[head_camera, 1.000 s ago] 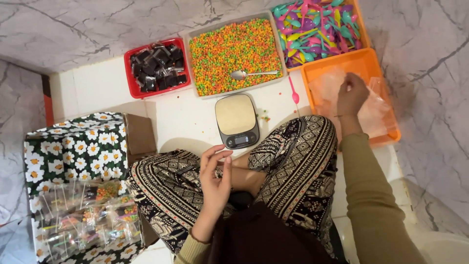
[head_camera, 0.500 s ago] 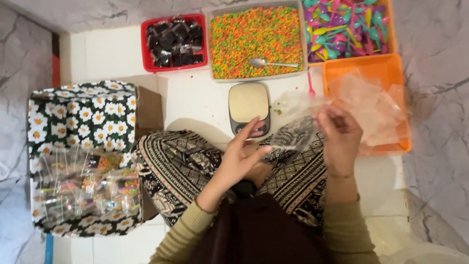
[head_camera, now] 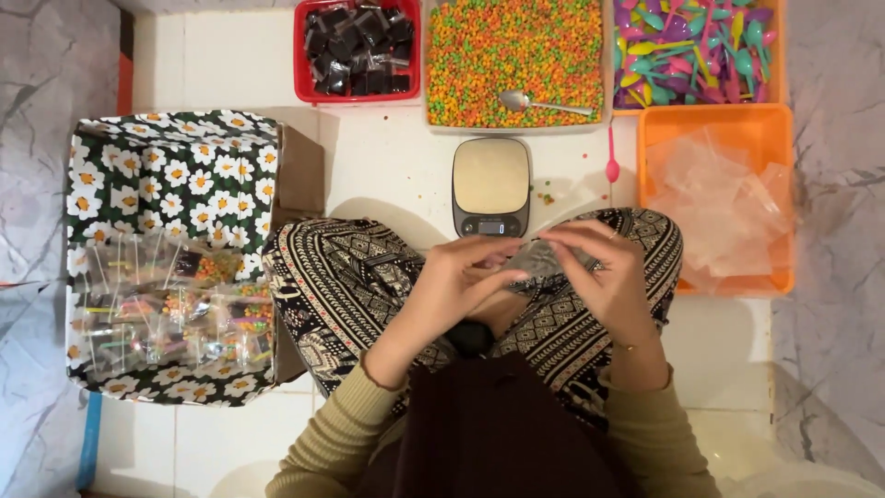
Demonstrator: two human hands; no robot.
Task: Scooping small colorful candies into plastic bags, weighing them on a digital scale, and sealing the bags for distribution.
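Two hands, left [head_camera: 458,281] and right [head_camera: 604,277], one clear bag [head_camera: 535,261], one scale [head_camera: 491,187], four trays [head_camera: 774,120]

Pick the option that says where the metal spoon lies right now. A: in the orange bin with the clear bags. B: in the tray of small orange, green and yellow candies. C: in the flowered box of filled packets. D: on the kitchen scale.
B: the metal spoon rests on the candies in the tray of small candies, just behind the kitchen scale, whose platform is bare.
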